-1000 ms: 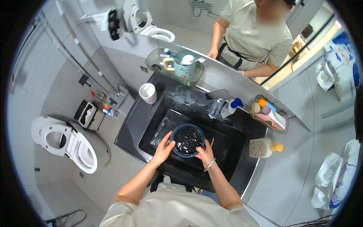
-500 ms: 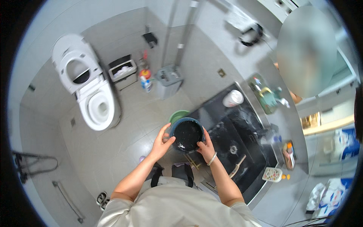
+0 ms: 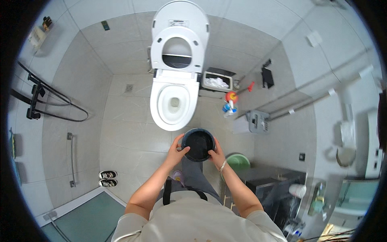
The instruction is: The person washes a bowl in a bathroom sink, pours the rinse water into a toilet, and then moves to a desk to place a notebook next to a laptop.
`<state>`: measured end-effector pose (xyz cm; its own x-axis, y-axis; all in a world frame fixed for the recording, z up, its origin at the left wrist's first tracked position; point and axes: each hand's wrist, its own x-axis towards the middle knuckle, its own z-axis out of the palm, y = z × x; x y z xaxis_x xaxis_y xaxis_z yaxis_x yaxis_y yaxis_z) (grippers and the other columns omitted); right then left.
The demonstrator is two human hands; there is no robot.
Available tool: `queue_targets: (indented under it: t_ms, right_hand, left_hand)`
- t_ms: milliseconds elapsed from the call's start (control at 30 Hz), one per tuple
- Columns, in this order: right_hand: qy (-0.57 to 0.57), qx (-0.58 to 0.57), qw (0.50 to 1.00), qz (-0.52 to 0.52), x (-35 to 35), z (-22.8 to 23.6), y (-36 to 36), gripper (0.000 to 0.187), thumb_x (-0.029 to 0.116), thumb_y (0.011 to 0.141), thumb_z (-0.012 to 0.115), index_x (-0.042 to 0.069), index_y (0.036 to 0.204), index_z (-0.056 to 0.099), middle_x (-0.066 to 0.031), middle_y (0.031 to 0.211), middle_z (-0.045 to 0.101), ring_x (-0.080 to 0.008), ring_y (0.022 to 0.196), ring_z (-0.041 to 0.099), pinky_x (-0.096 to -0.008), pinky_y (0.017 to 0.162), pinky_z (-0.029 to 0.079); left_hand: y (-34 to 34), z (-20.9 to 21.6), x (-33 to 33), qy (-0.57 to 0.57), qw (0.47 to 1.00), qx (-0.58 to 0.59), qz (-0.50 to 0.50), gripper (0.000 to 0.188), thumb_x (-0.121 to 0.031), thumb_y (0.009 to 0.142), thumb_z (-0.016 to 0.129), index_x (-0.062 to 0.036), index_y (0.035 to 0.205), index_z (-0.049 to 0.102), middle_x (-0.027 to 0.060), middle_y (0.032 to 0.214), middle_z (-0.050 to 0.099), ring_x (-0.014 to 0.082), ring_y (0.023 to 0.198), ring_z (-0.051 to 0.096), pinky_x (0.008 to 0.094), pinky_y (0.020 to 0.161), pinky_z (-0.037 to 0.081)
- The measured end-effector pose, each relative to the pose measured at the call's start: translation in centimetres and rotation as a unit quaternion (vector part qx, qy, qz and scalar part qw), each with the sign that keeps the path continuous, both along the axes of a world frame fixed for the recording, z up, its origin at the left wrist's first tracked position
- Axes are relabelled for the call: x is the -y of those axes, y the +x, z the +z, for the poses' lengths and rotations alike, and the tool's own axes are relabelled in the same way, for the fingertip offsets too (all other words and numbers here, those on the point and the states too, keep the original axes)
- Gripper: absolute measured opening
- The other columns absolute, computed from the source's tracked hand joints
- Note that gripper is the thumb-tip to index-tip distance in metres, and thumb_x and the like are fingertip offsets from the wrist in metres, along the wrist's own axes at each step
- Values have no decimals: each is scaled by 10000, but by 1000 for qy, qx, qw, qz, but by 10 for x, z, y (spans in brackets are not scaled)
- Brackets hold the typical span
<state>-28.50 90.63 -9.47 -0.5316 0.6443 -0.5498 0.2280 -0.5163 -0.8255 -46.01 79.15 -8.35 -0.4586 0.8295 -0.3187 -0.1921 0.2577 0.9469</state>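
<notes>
Gripping the dark blue basin [image 3: 198, 146] with left hand [image 3: 176, 153] and right hand [image 3: 217, 154], on opposite sides, above the floor [image 3: 135, 129] near the open toilet [image 3: 175, 78]. Better to hold it level, pressing evenly.

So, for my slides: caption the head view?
Left hand and right hand hold a dark bowl before an open toilet.

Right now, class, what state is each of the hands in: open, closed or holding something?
Left hand: holding the left side of the round blue-rimmed bowl.
Right hand: holding the same bowl's right side.
</notes>
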Motion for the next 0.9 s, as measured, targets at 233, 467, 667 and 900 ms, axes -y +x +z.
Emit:
queue_targets:
  t_ms: [233,467,667,900]
  right_hand:
    - [130,-71,984,104,-71,-127,-114,709,-68,698,376,109,1363,208,-120,1349,278,-214,1180,364,-280,926,344]
    - [-116,60,989,70,-119,-234,-205,541,76,778,357,143,1313,308,-102,1134,442,-183,907,476,-292,698,423]
    - [-493,61,868,-12,-148,-269,-262,318,290,818,381,112,1066,469,-74,897,503,-191,701,479,-285,589,415]
    - [-677,-111,726,-57,-140,-298,-286,390,381,822,388,44,986,495,-118,798,505,-200,608,446,-267,533,380]
  left_hand:
    - [-86,-97,-51,-101,988,-21,111,602,-38,728,615,-164,1262,368,55,919,478,132,752,476,247,647,430]
    - [-157,-182,-110,-223,957,72,172,510,-316,803,601,-177,1254,407,46,867,515,104,697,484,222,593,402]
    - [-213,-277,-137,-152,964,-104,190,370,-286,876,484,-37,1150,491,156,1135,457,213,1033,454,299,909,338]
    - [-242,-267,-171,-75,974,-13,214,309,-209,870,495,-33,1124,471,131,1137,474,229,1088,430,311,941,313]
